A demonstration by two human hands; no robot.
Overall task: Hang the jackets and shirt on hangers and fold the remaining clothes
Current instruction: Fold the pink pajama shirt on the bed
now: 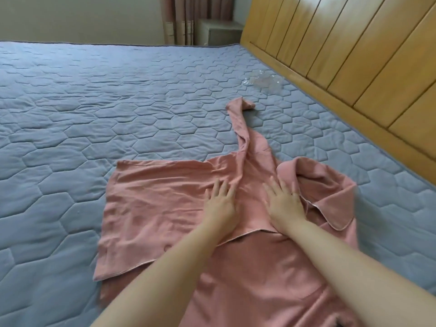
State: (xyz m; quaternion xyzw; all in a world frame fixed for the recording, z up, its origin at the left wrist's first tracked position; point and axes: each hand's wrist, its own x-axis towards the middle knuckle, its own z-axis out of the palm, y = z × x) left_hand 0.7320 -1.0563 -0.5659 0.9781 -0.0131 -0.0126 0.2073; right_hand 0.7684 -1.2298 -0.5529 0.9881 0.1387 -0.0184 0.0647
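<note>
A pink collared shirt (165, 208) with pale piping lies spread on the blue quilted bed (94, 102). One long sleeve (240, 123) stretches away towards the headboard. Its collar (335, 204) is bunched at the right. My left hand (220, 202) lies flat on the shirt's middle, fingers straight. My right hand (283, 201) presses flat on the fabric just left of the collar, fingers spread. Both palms face down and neither hand grips anything.
A wooden slatted headboard (342, 55) runs along the right side of the bed. A crumpled clear plastic bag (263, 80) lies near it. A small bedside cabinet (219, 31) and curtains (184, 20) stand beyond the bed's far edge.
</note>
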